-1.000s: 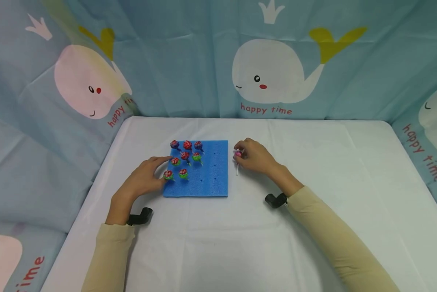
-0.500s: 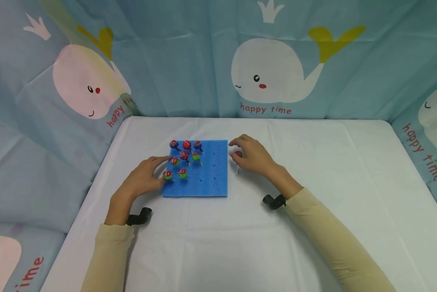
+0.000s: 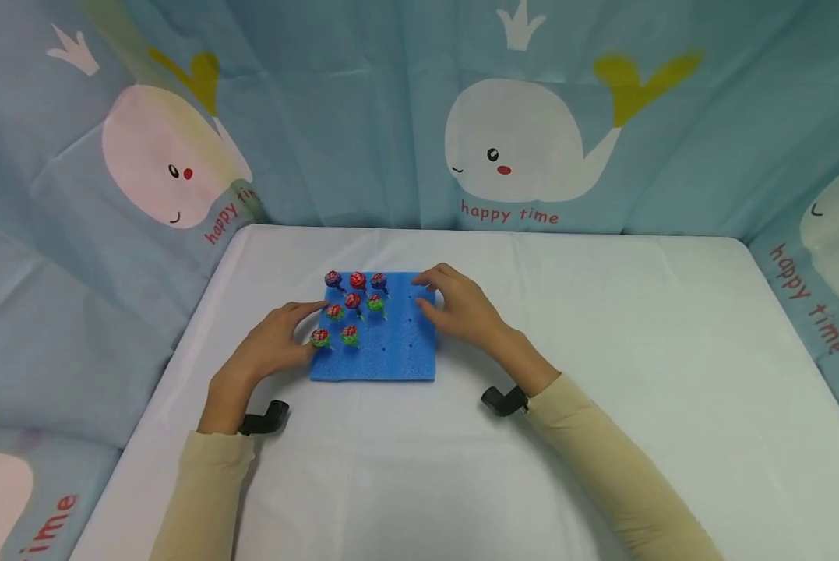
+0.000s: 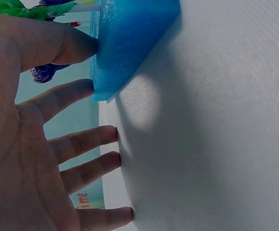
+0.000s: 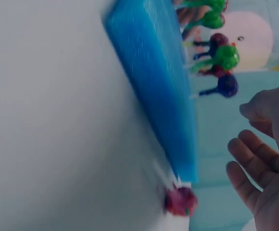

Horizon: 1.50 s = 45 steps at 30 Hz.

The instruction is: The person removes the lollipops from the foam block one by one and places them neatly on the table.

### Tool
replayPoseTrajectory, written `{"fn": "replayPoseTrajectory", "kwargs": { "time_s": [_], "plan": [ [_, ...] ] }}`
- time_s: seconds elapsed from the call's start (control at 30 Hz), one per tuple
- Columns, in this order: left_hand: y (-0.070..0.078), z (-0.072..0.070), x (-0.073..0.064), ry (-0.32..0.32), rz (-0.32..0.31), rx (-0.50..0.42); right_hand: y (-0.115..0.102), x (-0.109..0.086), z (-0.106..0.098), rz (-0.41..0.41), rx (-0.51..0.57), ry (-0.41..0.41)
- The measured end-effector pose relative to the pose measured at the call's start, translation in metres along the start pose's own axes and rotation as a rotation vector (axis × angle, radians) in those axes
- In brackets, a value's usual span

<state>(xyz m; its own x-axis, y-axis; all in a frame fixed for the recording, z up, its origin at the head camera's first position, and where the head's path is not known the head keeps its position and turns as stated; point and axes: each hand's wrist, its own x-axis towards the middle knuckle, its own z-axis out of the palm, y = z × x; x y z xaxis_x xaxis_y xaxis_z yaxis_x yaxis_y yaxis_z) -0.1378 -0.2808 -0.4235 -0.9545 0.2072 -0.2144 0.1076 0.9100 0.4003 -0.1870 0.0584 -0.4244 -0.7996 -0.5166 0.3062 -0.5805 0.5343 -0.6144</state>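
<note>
A blue foam board (image 3: 391, 362) lies on the table, with several wrapped lollipops standing upright in its left and middle parts, such as a red one (image 3: 358, 280) and a green one (image 3: 375, 304). The thumb and forefinger of my left hand (image 3: 272, 343) touch the board's left edge, fingers spread. My right hand (image 3: 464, 308) hovers over the board's right edge, with nothing visible between thumb and fingers. In the right wrist view, a blurred pink lollipop (image 5: 180, 201) is on the table just beyond the board's end; in the head view my right hand hides it.
Small holes show in the right part of the board. A white cloth (image 3: 419, 483) covers the table. Behind it hangs a blue curtain (image 3: 335, 140) printed with whales. Each wrist carries a black camera mount (image 3: 505, 401).
My right hand has let go of the pink lollipop beside the board and moved left, over the board's right edge. My left hand has stayed at the left edge.
</note>
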Motion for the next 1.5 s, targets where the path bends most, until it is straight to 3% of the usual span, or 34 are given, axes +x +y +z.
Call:
{"fn": "replayPoseTrajectory", "kwargs": {
  "time_s": [0.33, 0.57, 0.73, 0.93, 1.23, 1.5],
  "plan": [
    [0.004, 0.0, 0.005, 0.003, 0.025, 0.006, -0.013, 0.007, 0.011, -0.026, 0.072, -0.032],
    [0.001, 0.006, 0.002, -0.001, 0.01, 0.005, -0.021, 0.013, 0.023, -0.027, 0.081, -0.108],
    [0.001, 0.009, 0.0, -0.001, 0.016, 0.006, -0.026, 0.013, 0.028, -0.022, 0.106, -0.097],
    [0.002, 0.003, -0.002, 0.002, 0.001, 0.004, -0.031, 0.021, 0.029, -0.032, 0.182, -0.089],
    [0.007, 0.002, 0.006, -0.003, 0.021, -0.003, -0.034, 0.022, 0.034, -0.051, 0.081, -0.117],
    [0.001, 0.004, 0.002, 0.001, 0.024, 0.016, -0.036, 0.025, 0.037, -0.073, -0.037, -0.146]
  ]
}}
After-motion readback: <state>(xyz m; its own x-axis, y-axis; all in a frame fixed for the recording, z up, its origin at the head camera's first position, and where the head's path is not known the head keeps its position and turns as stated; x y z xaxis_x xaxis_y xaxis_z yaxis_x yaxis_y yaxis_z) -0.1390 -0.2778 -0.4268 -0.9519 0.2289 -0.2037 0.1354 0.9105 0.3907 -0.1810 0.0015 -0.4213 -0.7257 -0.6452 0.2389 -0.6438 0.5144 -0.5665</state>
